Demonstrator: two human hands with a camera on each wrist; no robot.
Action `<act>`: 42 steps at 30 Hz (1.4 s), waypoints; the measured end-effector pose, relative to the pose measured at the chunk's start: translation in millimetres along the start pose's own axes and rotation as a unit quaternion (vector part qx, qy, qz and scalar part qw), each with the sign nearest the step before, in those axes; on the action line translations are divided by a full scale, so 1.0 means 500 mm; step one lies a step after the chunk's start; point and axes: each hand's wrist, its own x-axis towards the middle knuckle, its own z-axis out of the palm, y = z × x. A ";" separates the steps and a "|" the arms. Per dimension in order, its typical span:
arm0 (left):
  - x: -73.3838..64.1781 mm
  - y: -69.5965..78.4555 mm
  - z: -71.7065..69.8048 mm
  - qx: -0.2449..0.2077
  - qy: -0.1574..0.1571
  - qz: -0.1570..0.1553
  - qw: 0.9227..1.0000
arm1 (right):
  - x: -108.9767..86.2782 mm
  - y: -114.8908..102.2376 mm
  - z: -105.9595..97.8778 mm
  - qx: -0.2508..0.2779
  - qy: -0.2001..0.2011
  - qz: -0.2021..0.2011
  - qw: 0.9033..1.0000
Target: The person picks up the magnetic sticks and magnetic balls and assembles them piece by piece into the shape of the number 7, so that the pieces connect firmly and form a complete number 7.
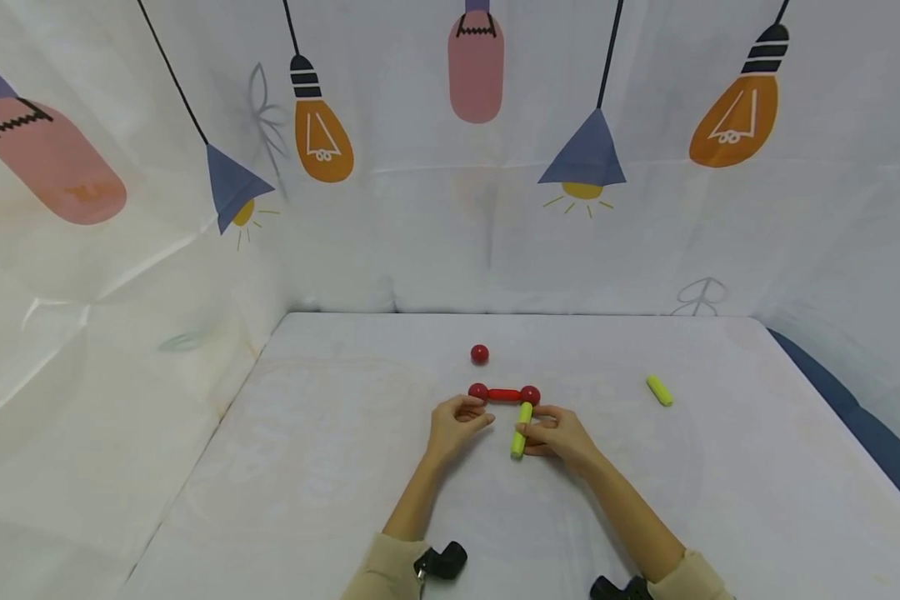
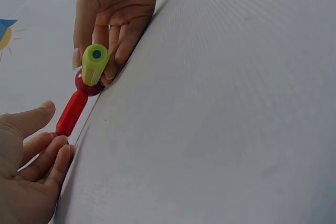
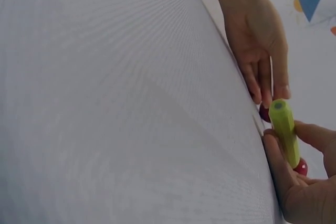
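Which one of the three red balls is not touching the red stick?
The far ball, lying alone beyond the red stick; the left ball and right ball sit at its ends.

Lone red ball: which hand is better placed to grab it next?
Probably the left hand: it is nearer the lone red ball, while the right hand pinches a yellow-green rod.

On table [image 1: 307,467]: rod [image 1: 504,395] between two balls [image 1: 477,391]; lone ball [image 1: 480,354] behind, nearer far edge; second rod [image 1: 521,433] before right ball [image 1: 529,395]; third rod [image 1: 659,391] toward right edge.
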 end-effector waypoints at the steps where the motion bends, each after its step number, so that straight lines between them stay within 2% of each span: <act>1: 0.000 -0.003 0.003 0.002 -0.009 -0.003 1.000 | 0.000 -0.001 0.000 0.000 0.000 0.001 1.000; 6: 0.007 -0.033 0.021 -0.007 -0.063 -0.039 0.997 | 0.001 -0.001 -0.001 0.006 0.002 0.004 1.000; 10: 0.012 -0.039 0.030 -0.020 -0.104 -0.041 0.994 | 0.000 -0.001 -0.003 0.016 -0.010 -0.001 1.000; 15: 0.013 -0.028 0.035 -0.035 -0.149 -0.036 0.988 | -0.003 -0.004 -0.004 0.019 -0.020 -0.006 1.000; 18: 0.009 -0.005 0.035 -0.052 -0.166 -0.035 0.984 | -0.004 -0.004 -0.004 0.022 -0.022 -0.004 1.000; 22: 0.002 0.027 0.033 -0.051 -0.166 -0.041 0.984 | -0.004 -0.002 -0.004 0.023 -0.020 -0.005 1.000; 26: -0.001 0.039 0.034 -0.043 -0.157 -0.045 0.986 | -0.004 -0.002 -0.002 0.021 -0.009 -0.004 1.000; 36: -0.003 0.043 0.042 -0.033 -0.162 -0.054 0.985 | -0.005 0.001 -0.004 0.017 -0.003 -0.005 1.000; 42: -0.005 0.045 0.048 -0.037 -0.154 -0.062 0.985 | -0.009 -0.002 -0.006 0.014 -0.002 0.003 1.000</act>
